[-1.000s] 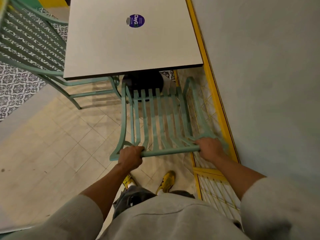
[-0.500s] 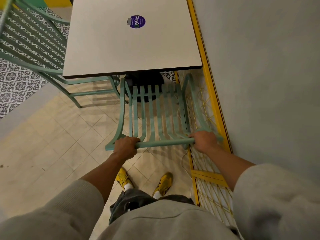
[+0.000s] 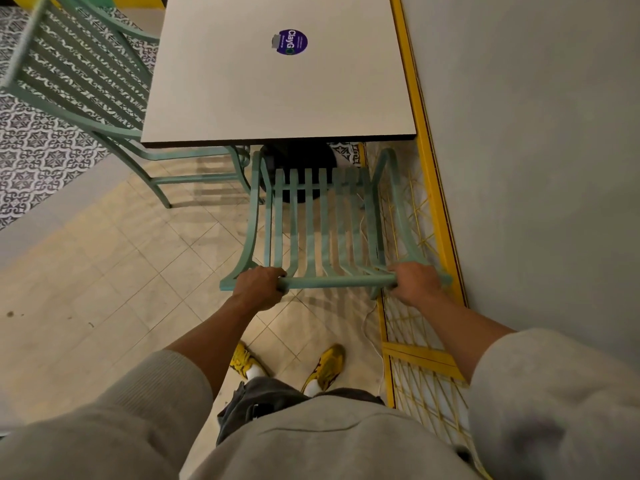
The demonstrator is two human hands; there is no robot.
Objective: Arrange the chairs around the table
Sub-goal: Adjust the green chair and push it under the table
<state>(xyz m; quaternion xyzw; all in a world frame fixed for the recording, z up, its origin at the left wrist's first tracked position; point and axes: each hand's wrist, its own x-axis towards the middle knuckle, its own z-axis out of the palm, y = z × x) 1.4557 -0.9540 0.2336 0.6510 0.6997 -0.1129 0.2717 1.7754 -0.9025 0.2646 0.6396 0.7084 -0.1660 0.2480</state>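
here the chair point(image 3: 323, 223) was pointed at the table point(image 3: 277, 98), its slats run toward the near edge, seat front close under it. the top rail was gripped by the left hand point(image 3: 258, 285) and right hand point(image 3: 414, 284), fingers closed around it.

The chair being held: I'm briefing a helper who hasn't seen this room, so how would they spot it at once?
Find the pale square table beside the grey wall. At its near edge stands a mint-green slatted chair, its front just under the tabletop. Unlike the other green chair at the table's left side, this one has the left hand and right hand gripping its top rail.
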